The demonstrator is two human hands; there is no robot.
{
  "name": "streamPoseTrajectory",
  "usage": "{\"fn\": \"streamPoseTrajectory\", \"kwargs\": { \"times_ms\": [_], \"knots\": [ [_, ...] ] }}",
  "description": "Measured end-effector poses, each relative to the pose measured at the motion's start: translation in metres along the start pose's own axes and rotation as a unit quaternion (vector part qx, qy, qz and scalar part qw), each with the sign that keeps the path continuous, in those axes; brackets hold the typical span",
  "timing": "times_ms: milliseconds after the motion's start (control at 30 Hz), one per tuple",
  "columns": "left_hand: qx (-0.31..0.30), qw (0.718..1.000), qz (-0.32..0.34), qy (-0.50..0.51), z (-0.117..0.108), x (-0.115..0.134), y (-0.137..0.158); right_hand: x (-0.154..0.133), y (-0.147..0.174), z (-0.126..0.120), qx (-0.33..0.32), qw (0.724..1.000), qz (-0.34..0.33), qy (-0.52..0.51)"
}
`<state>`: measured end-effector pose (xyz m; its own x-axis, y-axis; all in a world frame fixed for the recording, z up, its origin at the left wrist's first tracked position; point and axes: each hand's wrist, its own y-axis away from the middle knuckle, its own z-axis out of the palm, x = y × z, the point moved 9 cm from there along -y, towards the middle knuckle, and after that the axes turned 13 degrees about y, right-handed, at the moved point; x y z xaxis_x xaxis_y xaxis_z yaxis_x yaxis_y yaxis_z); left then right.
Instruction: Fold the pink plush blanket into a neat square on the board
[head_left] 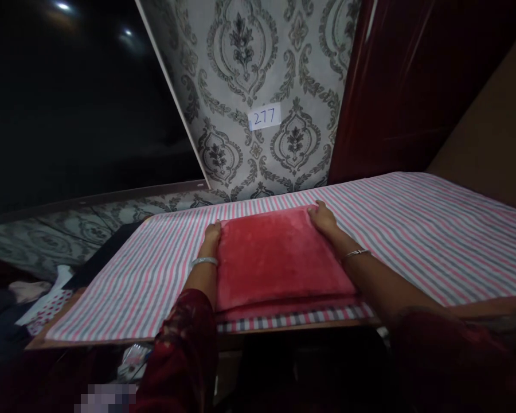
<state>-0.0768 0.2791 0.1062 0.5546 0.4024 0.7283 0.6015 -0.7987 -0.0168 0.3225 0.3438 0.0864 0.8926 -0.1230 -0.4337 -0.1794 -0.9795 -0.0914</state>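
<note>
A folded red plush cloth [279, 252] lies flat on a striped sheet [146, 275], its layers showing along the near edge. My left hand [213, 232] grips its far left corner, with the fingers partly hidden. At the far right corner, my right hand [323, 219] is closed on the cloth, thumb toward the top face and fingers along the far edge. Both forearms reach along the sides of the cloth.
The sheet covers a table with a wooden edge [490, 306]. Behind stand a patterned wall with a paper label [264, 116], a large dark screen [77, 103] at left and a dark red panel [395, 86] at right. A dotted item [47, 310] lies at lower left.
</note>
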Motion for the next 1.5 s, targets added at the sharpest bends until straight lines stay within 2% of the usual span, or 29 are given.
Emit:
{"fn": "streamPoseTrajectory", "kwargs": {
  "times_ms": [67,100,167,233,267,333,400,500,633,1033,1133,1233,1333,1500],
  "knots": [
    [0.006,1.000,0.020,-0.005,-0.011,0.006,0.016,-0.012,0.020,-0.011,0.010,0.998,-0.061,0.022],
    [0.004,0.999,0.053,-0.012,-0.014,0.011,0.030,-0.021,0.036,-0.014,0.020,0.993,-0.110,0.040],
    [-0.024,0.984,0.173,-0.039,-0.009,0.027,0.070,-0.039,0.076,-0.015,0.043,0.969,-0.229,0.079],
    [-0.079,0.938,0.328,-0.078,0.010,0.037,0.127,-0.049,0.118,-0.004,0.051,0.938,-0.325,0.109],
    [-0.106,0.916,0.375,-0.096,0.021,0.035,0.154,-0.050,0.136,0.004,0.047,0.924,-0.359,0.121],
    [-0.147,0.884,0.424,-0.131,0.041,0.021,0.196,-0.047,0.161,0.022,0.035,0.907,-0.394,0.143],
    [-0.152,0.873,0.438,-0.154,0.054,0.007,0.217,-0.042,0.171,0.035,0.031,0.903,-0.398,0.160],
    [-0.141,0.872,0.439,-0.167,0.061,-0.003,0.220,-0.038,0.172,0.044,0.042,0.901,-0.398,0.166],
    [-0.150,0.871,0.434,-0.172,0.064,-0.003,0.215,-0.037,0.171,0.046,0.038,0.904,-0.391,0.169],
    [-0.140,0.872,0.434,-0.178,0.060,0.002,0.216,-0.036,0.172,0.041,0.037,0.908,-0.376,0.179],
    [-0.140,0.875,0.424,-0.188,0.052,-0.001,0.217,-0.025,0.171,0.035,0.031,0.908,-0.369,0.195],
    [-0.119,0.879,0.417,-0.199,0.032,-0.015,0.217,0.001,0.170,0.023,0.055,0.915,-0.340,0.209],
    [-0.086,0.885,0.410,-0.204,0.010,-0.041,0.215,0.030,0.174,0.015,0.096,0.919,-0.334,0.187],
    [-0.086,0.893,0.406,-0.174,0.000,-0.076,0.210,0.061,0.182,0.021,0.124,0.922,-0.358,0.081]
  ]
}}
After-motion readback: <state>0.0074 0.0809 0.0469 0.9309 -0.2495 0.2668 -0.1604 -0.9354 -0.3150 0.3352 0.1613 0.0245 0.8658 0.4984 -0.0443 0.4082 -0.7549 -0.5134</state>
